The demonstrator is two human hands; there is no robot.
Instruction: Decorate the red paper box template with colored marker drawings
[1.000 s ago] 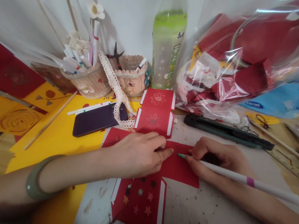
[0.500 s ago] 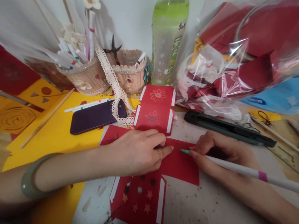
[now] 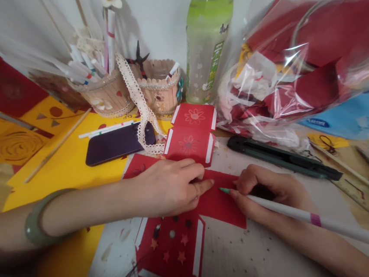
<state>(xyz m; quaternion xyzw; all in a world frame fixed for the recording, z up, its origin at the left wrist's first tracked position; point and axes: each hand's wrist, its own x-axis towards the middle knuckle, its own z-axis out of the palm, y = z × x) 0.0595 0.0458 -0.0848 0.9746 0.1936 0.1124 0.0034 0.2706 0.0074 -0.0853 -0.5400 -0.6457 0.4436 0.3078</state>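
Note:
My left hand (image 3: 176, 188) rests on a cross-shaped red paper cutout (image 3: 223, 207), pressing it down at the middle with the index finger stretched out. A ring and a green bangle are on that arm. Between the thumb and fingers of my right hand (image 3: 264, 194) is a white felt-tip pen (image 3: 282, 208) with a green tip and a purple band. Its tip is at the plain right flap, just right of my left index finger; whether it touches the paper I cannot tell. Flower drawings mark the upper panels, and star stickers (image 3: 184, 239) dot the lower panel.
Behind the paper stand a bottle (image 3: 206, 49), two stick-sided holders (image 3: 108, 94) with pens and pliers, and lace trim (image 3: 132, 85). A phone (image 3: 118, 145) lies left. Right are a utility knife (image 3: 280, 158) and a plastic bag of red scraps (image 3: 307, 80). Yellow paper (image 3: 61, 161) spreads left.
My right hand has shifted slightly left with the felt-tip pen, its tip now a little nearer my left index finger. My left hand stays in place on the paper.

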